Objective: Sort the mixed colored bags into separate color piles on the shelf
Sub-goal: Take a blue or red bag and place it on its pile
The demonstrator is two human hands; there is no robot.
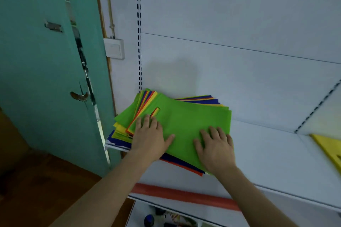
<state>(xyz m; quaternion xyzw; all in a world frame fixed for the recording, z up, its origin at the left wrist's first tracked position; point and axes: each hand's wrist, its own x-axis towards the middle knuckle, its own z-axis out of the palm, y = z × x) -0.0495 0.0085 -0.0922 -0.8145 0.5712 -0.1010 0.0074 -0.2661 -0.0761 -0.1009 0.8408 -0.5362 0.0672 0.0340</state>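
Observation:
A mixed stack of flat bags (127,125) in green, yellow, blue, red and orange lies at the left end of the white shelf (273,155). On top of the stack is a green bag (186,118) with a slot handle. My left hand (150,135) rests flat on the green bag's left part, just below the slot. My right hand (215,145) lies flat on its near right corner. A yellow bag (328,148) sits alone at the shelf's far right edge.
A teal door (46,61) stands left of the shelf, with a white wall switch (114,48) beside it. The shelf's front edge carries an orange-red strip (184,194). A lower shelf below holds several small dark items (149,220).

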